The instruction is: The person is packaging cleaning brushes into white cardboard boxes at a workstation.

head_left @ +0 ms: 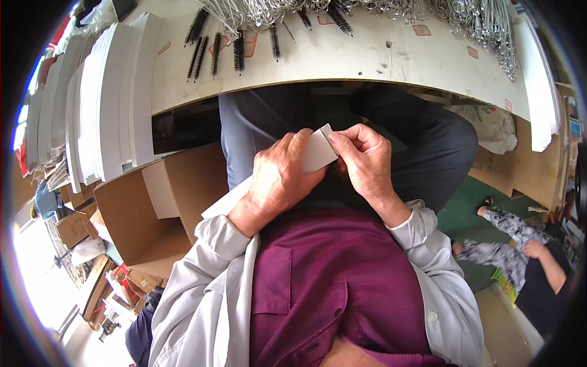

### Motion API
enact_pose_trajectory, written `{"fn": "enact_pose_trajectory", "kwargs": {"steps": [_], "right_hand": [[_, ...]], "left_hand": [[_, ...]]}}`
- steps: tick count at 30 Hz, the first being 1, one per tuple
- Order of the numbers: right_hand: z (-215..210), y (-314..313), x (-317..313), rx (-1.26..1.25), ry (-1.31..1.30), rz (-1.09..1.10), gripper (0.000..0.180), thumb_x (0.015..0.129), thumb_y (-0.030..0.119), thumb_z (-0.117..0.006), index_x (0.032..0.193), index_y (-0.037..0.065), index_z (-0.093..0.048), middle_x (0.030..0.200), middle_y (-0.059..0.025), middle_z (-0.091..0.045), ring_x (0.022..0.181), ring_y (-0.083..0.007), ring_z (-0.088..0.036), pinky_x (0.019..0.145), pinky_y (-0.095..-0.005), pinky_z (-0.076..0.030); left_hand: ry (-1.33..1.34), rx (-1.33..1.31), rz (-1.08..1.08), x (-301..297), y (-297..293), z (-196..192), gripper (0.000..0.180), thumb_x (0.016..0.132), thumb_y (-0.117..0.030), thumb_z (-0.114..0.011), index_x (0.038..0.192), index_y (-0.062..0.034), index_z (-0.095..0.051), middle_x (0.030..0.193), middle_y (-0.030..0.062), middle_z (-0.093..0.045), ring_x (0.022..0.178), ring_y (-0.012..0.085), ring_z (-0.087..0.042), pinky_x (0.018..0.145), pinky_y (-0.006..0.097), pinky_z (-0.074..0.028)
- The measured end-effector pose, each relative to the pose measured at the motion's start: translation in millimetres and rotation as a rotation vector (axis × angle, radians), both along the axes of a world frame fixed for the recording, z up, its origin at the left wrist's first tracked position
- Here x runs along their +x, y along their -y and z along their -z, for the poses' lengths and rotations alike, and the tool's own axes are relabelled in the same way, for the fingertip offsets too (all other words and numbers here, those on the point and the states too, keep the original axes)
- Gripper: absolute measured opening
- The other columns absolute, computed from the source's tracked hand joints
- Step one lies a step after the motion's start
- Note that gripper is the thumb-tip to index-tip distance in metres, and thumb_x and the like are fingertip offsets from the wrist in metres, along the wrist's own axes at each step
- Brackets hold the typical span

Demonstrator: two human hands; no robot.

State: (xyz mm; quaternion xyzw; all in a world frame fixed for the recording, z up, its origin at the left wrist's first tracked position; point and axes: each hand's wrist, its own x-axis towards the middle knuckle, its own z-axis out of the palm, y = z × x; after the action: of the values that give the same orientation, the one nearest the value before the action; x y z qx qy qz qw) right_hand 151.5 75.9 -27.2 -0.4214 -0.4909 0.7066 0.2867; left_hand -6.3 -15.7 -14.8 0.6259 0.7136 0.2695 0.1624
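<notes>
Closest of all is the person's maroon shirt [330,263], under an open pale overshirt [205,293] with the sleeves pushed up, and just beyond it I see both hands at work over the lap. A slim white carton [318,153] is what they hold, slanting from the left forearm up to the right fingertips. On the left hand [278,174], the fingers are wrapped over the carton, closed around it near its far end. On the right hand [369,160], thumb and fingers come together in a narrow pinch at that end's corner; how the tucked fingers sit behind it I cannot tell. Dark trousers [428,144] spread out below and beyond the fingers.

Farther ahead of them runs the pale bench [342,58], well apart from the carton. Black brushes [215,54] lie on it, ahead and to the left of the fingers, and heaps of looped wire [483,24] crowd its far side. Well to their left stand white cardboard stacks [104,104], with an open brown box [140,208] nearer. Away to the right and behind the fingers, a co-worker [520,263] in patterned trousers sits over the green floor [471,211].
</notes>
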Motion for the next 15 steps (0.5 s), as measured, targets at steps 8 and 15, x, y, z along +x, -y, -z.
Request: {"fn": "enact_pose_trajectory", "kwargs": {"steps": [8, 15], "right_hand": [[-2.1, 5.1, -3.6, 0.450, 0.102, -0.004, 0.014, 0.096, 0.007, -0.073, 0.086, -0.001, -0.068, 0.070, -0.0046, -0.069, 0.065, -0.0041, -0.062, 0.057, -0.0244, -0.049], [3.6, 5.0, -5.1, 0.708, 0.032, -0.026, 0.022, 0.099, 0.010, -0.070, 0.115, -0.004, -0.072, 0.086, -0.0136, -0.074, 0.072, -0.0162, -0.070, 0.064, -0.0295, -0.054]], "left_hand": [[0.002, 0.028, -0.010, -1.4, -0.2, -3.3, 0.054, 0.074, -0.019, -0.085, 0.118, -0.0014, -0.059, 0.091, 0.0132, -0.069, 0.079, 0.0328, -0.073, 0.068, 0.042, -0.061], [0.056, -0.006, -0.029, -2.2, -4.8, -6.1, 0.057, 0.074, -0.018, -0.088, 0.122, 0.0000, -0.063, 0.099, 0.0181, -0.072, 0.086, 0.0370, -0.074, 0.072, 0.043, -0.062]]}}
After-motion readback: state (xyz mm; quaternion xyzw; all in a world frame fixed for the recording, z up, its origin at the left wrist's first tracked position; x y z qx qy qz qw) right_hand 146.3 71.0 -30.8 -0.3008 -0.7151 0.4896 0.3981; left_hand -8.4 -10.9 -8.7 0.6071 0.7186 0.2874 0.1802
